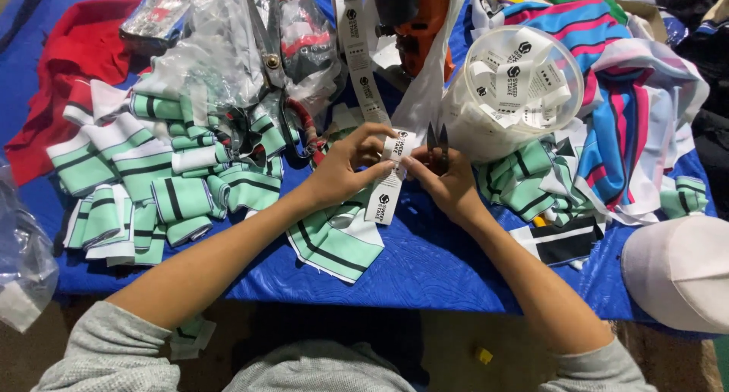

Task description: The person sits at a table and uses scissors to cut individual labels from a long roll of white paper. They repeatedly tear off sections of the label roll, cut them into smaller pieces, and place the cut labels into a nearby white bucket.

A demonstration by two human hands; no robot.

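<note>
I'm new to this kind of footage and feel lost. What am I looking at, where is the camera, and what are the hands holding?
There is no machine: a person works bare-handed, filmed from a camera on their head looking down. The left hand and the right hand pinch a white label strip between them; the right also holds small thread snips. On the blue table cover lie green striped knit pieces, large scissors, a clear tub of cut labels, striped fabric and a pale cap.

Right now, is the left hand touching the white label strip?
Touching. The head view shows the left hand pinching the white label strip between fingertips, beside the right hand with small snips.
</note>
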